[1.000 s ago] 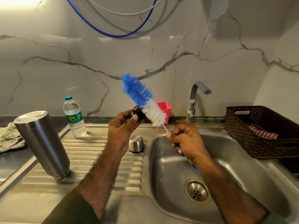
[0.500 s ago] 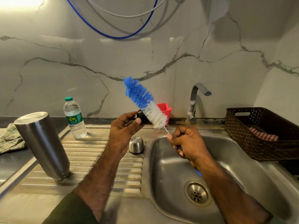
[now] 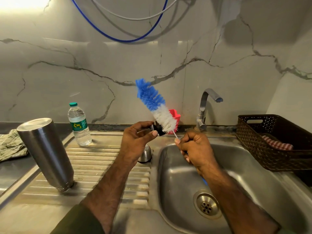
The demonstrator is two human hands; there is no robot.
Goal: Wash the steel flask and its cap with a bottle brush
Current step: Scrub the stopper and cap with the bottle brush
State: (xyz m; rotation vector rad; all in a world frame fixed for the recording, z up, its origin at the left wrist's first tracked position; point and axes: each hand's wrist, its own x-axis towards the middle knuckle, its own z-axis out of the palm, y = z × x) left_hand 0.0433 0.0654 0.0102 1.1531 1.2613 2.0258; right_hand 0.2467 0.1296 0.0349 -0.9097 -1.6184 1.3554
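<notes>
Pale marble-look wall (image 3: 211, 68) with grey veins, meeting a side wall at the right. Bright glare in the upper left corner. Blue hose (image 3: 118, 37) and grey hose (image 3: 140, 18) looping down from above. Steel sink basin (image 3: 263, 179) with round drain (image 3: 206, 204), ribbed drainboard (image 3: 94, 159) to its left. Steel tap (image 3: 205, 108) at the back edge, spout turned right. Dark strip of counter (image 3: 10, 168) at far left. Dark woven basket (image 3: 263, 137) on the right. Red plastic holder (image 3: 175, 116) against the wall.
</notes>
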